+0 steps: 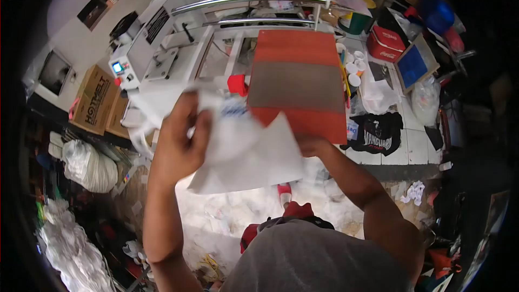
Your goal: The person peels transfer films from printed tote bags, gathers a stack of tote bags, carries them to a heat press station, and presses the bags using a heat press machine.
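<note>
A thin white sheet (248, 165) with blue print hangs in front of me, creased and partly blurred; I cannot tell whether it is paper or cloth. At its left side my left hand (184, 138) is closed on it, thumb and fingers curled. My right hand (310, 145) is at the sheet's right edge, its fingers hidden behind the sheet and in shadow. Just beyond the hands lies a flat red-orange board (294, 46) with a grey-brown band (294, 87) across its middle. A red block-like piece (237, 84) sits at the board's left edge.
A white machine (130, 70) with a lit display stands left, beside a HOTMELT carton (92, 100). On the right are white cups (354, 70), a black printed shirt (376, 132), a red cooler (385, 43) and a blue framed screen (416, 65). White scraps (216, 213) cover the floor.
</note>
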Demonstrator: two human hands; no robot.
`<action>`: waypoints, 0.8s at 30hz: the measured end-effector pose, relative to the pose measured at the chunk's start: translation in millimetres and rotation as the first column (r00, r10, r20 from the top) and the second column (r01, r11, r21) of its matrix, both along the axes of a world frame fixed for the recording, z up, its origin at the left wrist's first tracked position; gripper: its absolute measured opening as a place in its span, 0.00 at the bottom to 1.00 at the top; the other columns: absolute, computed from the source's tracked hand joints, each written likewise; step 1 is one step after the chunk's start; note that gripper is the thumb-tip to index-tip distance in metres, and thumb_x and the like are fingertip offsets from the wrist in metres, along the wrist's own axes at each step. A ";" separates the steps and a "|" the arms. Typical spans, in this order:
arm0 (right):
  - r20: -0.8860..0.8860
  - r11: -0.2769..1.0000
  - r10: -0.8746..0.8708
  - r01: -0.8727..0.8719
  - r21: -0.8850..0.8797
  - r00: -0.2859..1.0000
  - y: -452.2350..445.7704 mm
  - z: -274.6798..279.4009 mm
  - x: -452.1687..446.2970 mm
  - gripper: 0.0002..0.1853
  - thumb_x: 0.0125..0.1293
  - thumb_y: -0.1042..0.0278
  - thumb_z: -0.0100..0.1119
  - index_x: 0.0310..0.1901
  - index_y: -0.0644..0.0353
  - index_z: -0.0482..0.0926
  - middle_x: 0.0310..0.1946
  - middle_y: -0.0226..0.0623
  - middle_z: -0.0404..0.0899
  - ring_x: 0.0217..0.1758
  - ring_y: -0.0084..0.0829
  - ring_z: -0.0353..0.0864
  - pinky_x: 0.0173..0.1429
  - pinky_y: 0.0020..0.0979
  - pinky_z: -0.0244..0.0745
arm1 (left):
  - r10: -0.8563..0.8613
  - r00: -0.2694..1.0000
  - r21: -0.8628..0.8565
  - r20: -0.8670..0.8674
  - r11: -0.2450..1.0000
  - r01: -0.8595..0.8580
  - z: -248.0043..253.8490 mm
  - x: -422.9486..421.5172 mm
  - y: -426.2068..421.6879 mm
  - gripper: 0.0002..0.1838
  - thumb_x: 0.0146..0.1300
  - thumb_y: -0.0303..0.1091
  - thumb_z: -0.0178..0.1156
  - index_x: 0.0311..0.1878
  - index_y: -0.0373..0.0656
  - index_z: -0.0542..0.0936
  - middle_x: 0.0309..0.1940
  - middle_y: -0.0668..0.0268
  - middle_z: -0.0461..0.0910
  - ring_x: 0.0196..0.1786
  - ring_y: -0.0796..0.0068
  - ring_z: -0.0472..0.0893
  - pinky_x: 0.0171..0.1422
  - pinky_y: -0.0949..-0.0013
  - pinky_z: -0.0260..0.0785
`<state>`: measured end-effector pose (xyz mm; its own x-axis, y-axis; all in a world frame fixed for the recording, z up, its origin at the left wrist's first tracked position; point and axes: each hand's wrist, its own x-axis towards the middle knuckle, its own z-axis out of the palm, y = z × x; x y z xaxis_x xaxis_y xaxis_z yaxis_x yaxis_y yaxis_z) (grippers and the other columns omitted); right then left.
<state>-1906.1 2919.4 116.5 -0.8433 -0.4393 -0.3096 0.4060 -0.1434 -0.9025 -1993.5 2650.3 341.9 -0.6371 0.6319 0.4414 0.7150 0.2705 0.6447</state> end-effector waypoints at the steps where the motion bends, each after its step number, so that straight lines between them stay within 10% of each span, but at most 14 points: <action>1: -0.015 0.981 -0.115 0.111 -0.158 0.993 15.0 4.0 -5.4 0.35 0.64 0.49 0.61 0.67 0.59 0.64 0.53 0.37 0.77 0.55 0.31 0.76 0.52 0.37 0.80 | -0.134 0.990 0.179 -0.037 0.974 0.139 7.1 -13.1 41.4 0.09 0.67 0.21 0.53 0.50 0.34 0.72 0.27 0.58 0.71 0.27 0.73 0.71 0.33 0.70 0.69; 4: 0.019 0.731 -0.413 0.343 -0.589 0.911 60.6 21.1 -9.9 0.32 0.64 0.54 0.61 0.65 0.60 0.66 0.53 0.36 0.76 0.54 0.30 0.76 0.53 0.35 0.79 | -0.303 0.891 0.125 -0.338 0.924 0.362 40.9 -34.3 128.8 0.12 0.65 0.25 0.56 0.51 0.37 0.73 0.40 0.49 0.80 0.39 0.45 0.80 0.42 0.57 0.73; 9: 0.090 0.391 -0.641 0.426 -0.816 0.762 131.4 39.1 4.7 0.27 0.64 0.63 0.62 0.63 0.62 0.69 0.53 0.36 0.76 0.52 0.27 0.76 0.56 0.31 0.76 | -0.437 0.844 -0.003 -0.309 0.888 0.459 63.5 -49.8 180.9 0.08 0.68 0.26 0.55 0.48 0.35 0.74 0.38 0.54 0.79 0.37 0.60 0.80 0.43 0.68 0.71; 17: -0.334 0.466 -0.828 0.884 0.034 0.450 196.9 29.2 -6.7 0.12 0.63 0.78 0.62 0.48 0.63 0.79 0.35 0.30 0.80 0.36 0.18 0.76 0.41 0.19 0.74 | -0.300 0.871 0.245 0.388 0.945 0.217 -123.3 -142.4 177.2 0.10 0.69 0.26 0.55 0.52 0.36 0.72 0.38 0.64 0.80 0.40 0.80 0.78 0.45 0.76 0.70; 23: -0.397 0.389 -0.674 0.756 0.526 0.623 217.9 -85.0 -9.5 0.07 0.61 0.74 0.61 0.41 0.65 0.80 0.29 0.34 0.80 0.30 0.23 0.81 0.34 0.26 0.77 | 0.197 0.868 -0.376 0.456 0.926 -0.012 -316.4 -169.1 151.9 0.23 0.62 0.37 0.58 0.58 0.36 0.68 0.39 0.54 0.80 0.37 0.67 0.81 0.45 0.64 0.73; 24: -0.245 0.439 -0.797 0.808 0.393 0.552 213.3 -82.7 -10.8 0.13 0.61 0.72 0.62 0.46 0.66 0.77 0.29 0.35 0.80 0.30 0.25 0.81 0.34 0.26 0.77 | 0.229 0.830 -0.346 0.508 0.937 -0.047 -311.5 -153.6 149.7 0.24 0.62 0.37 0.58 0.58 0.36 0.67 0.39 0.54 0.80 0.36 0.66 0.80 0.44 0.63 0.73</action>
